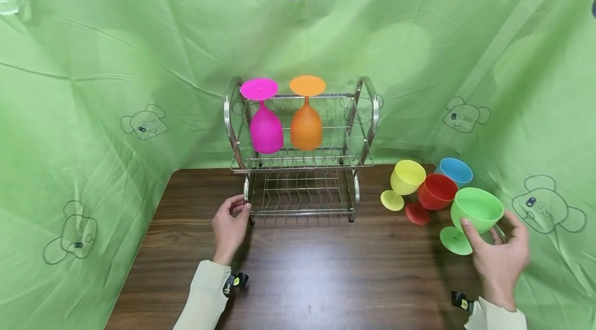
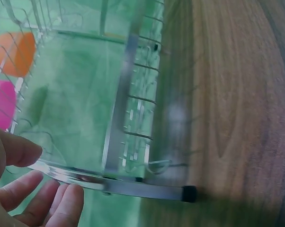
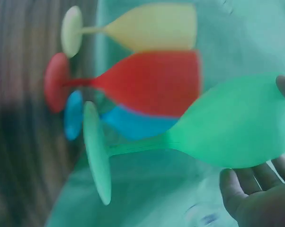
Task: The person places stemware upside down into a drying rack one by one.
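Note:
At the right, my right hand (image 1: 505, 257) grips a green plastic goblet (image 1: 477, 211) around its bowl, thumb on one side and fingers on the other. The goblet is roughly upright, slightly tilted; whether its foot touches the table I cannot tell. Beside it stand a red goblet (image 1: 437, 193), a yellow goblet (image 1: 407, 179) and a blue goblet (image 1: 455, 170), partly hidden by the red one. My left hand (image 1: 231, 226) holds the metal dish rack (image 1: 302, 213) by its left side tube, between thumb and fingers. A pink goblet (image 1: 266, 133) and an orange goblet (image 1: 306, 131) sit upside down on the upper tier.
The two-tier rack stands at the back of a brown wooden table (image 1: 298, 278). A green printed cloth (image 1: 186, 61) hangs behind and along both sides, close to the goblets on the right.

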`<control>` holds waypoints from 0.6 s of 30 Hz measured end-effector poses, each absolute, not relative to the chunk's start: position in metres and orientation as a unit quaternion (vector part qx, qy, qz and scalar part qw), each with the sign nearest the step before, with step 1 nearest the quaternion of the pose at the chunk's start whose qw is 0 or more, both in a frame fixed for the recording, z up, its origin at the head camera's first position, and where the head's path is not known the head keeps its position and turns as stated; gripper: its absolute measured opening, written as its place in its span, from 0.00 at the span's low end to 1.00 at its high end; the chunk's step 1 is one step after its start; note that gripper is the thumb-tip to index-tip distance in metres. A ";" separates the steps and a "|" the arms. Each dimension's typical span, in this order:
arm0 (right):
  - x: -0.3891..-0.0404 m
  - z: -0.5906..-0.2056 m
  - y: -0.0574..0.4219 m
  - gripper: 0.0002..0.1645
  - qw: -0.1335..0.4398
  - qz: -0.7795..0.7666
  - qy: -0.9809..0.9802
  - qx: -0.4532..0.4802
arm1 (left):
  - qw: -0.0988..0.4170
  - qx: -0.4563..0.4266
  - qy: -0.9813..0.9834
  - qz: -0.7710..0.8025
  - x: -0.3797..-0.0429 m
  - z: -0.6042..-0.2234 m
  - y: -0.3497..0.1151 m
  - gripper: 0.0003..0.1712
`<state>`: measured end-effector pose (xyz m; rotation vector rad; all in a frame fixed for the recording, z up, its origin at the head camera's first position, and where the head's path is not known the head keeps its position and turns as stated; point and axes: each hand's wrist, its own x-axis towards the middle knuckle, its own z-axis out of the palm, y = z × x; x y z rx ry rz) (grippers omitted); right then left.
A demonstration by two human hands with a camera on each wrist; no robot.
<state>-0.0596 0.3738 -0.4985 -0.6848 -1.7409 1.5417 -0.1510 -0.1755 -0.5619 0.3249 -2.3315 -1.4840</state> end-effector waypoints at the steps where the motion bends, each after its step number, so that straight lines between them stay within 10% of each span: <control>1: -0.058 -0.493 0.368 0.50 0.348 0.586 -0.688 -0.248 | 0.179 0.115 -0.827 -0.521 -0.149 -0.560 -0.175 0.14; 18: -0.064 -0.441 0.281 0.57 0.294 0.419 -0.853 0.098 | 0.137 -0.025 -0.826 -0.546 -0.110 -0.504 -0.139 0.16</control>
